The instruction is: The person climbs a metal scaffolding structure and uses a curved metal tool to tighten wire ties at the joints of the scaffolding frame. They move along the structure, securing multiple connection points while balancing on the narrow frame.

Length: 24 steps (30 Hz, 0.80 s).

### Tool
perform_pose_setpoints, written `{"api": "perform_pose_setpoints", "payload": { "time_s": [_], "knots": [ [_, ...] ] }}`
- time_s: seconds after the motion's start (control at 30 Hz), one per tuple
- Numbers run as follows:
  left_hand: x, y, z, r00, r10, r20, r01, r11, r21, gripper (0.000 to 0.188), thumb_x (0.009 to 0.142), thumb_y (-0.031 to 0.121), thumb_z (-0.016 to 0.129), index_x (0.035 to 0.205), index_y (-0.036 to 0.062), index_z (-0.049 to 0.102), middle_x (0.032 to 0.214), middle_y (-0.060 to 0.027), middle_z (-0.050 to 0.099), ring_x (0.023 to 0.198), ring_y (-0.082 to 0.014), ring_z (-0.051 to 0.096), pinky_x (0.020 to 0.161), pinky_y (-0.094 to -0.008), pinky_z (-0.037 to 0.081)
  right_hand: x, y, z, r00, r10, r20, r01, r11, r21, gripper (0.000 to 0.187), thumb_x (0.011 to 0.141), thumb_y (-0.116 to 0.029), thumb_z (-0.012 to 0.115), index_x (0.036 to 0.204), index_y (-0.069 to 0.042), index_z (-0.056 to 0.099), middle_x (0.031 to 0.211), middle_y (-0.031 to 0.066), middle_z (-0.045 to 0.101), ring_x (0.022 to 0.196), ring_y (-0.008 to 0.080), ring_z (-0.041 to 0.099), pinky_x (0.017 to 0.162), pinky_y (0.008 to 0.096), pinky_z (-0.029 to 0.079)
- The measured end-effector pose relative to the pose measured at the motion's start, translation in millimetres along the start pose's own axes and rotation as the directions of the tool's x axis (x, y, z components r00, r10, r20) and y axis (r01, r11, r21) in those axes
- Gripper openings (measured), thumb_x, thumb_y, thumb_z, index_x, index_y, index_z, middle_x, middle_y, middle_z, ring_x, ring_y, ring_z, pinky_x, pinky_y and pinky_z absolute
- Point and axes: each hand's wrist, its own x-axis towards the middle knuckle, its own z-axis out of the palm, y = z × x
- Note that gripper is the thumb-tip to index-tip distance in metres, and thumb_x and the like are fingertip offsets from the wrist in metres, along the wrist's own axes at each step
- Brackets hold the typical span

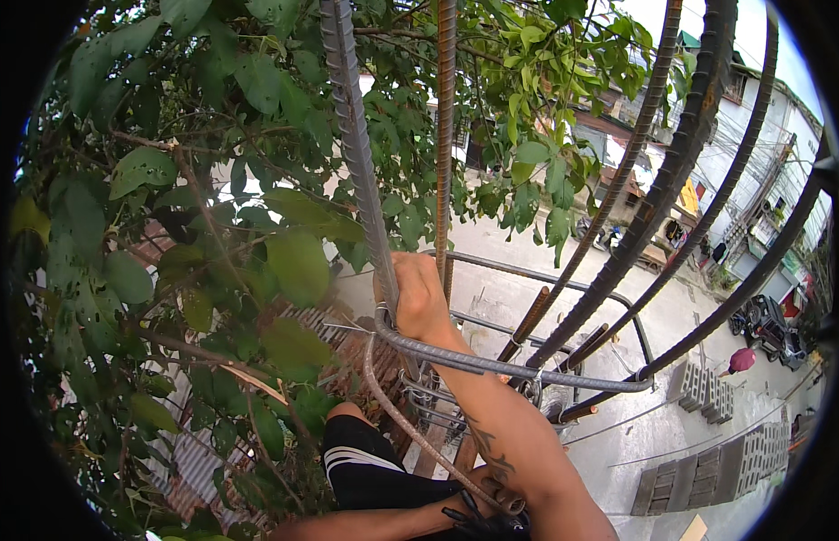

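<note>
- The right hand (pixel 418 293) is curled around an upright steel bar (pixel 355 135), just above a bent metal loop (pixel 528 371).
- The left hand (pixel 478 481) is low, mostly hidden by the right forearm; its grip cannot be told.
- A curved rod (pixel 418 439) runs from the loop toward it.
- Leaves (pixel 298 266) crowd the left; concrete blocks (pixel 708 476) stand below right.

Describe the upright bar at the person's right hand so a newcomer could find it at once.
Start from the green leaves filling the picture's left. Near their right part, the bar runs from the top edge down to the right hand. It looks grey and thicker than the rusty-brown bar just right of it.
</note>
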Motion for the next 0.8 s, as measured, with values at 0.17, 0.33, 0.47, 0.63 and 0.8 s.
{"api": "perform_pose_setpoints", "payload": {
  "time_s": [0.17, 0.33, 0.47, 0.63, 0.8],
  "knots": [
    [6, 0, -11, 0.995, 0.066, -0.071, 0.009, 0.669, 0.744, 0.049, 0.092, 0.042, 0.036, 0.127, 0.0078, 0.043, 0.130, -0.0104, 0.048, 0.120, -0.0270, 0.043, 0.101, -0.0420, 0.034, 0, -4, 3, 0.981, -0.112, -0.161, 0.083, 0.981, -0.175, 0.015, 0.077, -0.001, 0.051, 0.063, 0.001, 0.045, 0.053, 0.0108, 0.046, 0.045, 0.0263, 0.043, 0.044, 0.0354, 0.034],
    [-1, 1, -10, 0.973, 0.058, -0.222, -0.076, 0.995, -0.069, 0.062, 0.091, 0.050, 0.036, 0.136, 0.0078, 0.034, 0.138, -0.0089, 0.040, 0.127, -0.0265, 0.037, 0.109, -0.0419, 0.025, 1, -13, -3, 0.964, 0.256, 0.069, -0.261, 0.962, 0.079, 0.041, 0.088, -0.021, 0.032, 0.059, 0.002, 0.049, 0.055, 0.0125, 0.052, 0.048, 0.0208, 0.047, 0.047, 0.0333, 0.036],
    [-14, -6, -14, 0.916, 0.394, 0.084, -0.369, 0.737, 0.566, 0.044, 0.094, 0.038, 0.038, 0.123, 0.0056, 0.046, 0.126, -0.0097, 0.050, 0.116, -0.0241, 0.046, 0.100, -0.0390, 0.034, -1, -21, -4, 0.930, 0.368, 0.013, -0.367, 0.920, 0.141, 0.044, 0.089, -0.022, 0.031, 0.062, 0.005, 0.053, 0.060, 0.0136, 0.056, 0.052, 0.0212, 0.049, 0.052, 0.0325, 0.038],
    [-29, 11, -4, 0.902, 0.300, 0.311, -0.424, 0.481, 0.767, 0.052, 0.098, 0.044, 0.030, 0.125, 0.0013, 0.042, 0.114, -0.0123, 0.050, 0.100, -0.0201, 0.048, 0.092, -0.0329, 0.036, -8, -23, -8, 0.896, 0.391, -0.209, -0.406, 0.913, -0.034, 0.019, 0.082, -0.009, 0.044, 0.077, 0.005, 0.056, 0.078, 0.0151, 0.056, 0.073, 0.0287, 0.054, 0.068, 0.0364, 0.043],
    [-36, 56, 34, 0.945, 0.211, 0.250, -0.291, 0.196, 0.936, 0.058, 0.097, 0.051, 0.028, 0.116, -0.0006, 0.047, 0.099, -0.0111, 0.050, 0.084, -0.0174, 0.045, 0.077, -0.0299, 0.038, -45, -44, -17, 0.905, 0.370, -0.209, -0.417, 0.866, -0.275, 0.029, 0.086, -0.008, 0.047, 0.111, 0.006, 0.049, 0.119, 0.0243, 0.042, 0.110, 0.0396, 0.046, 0.093, 0.0434, 0.039]
  ]
}}
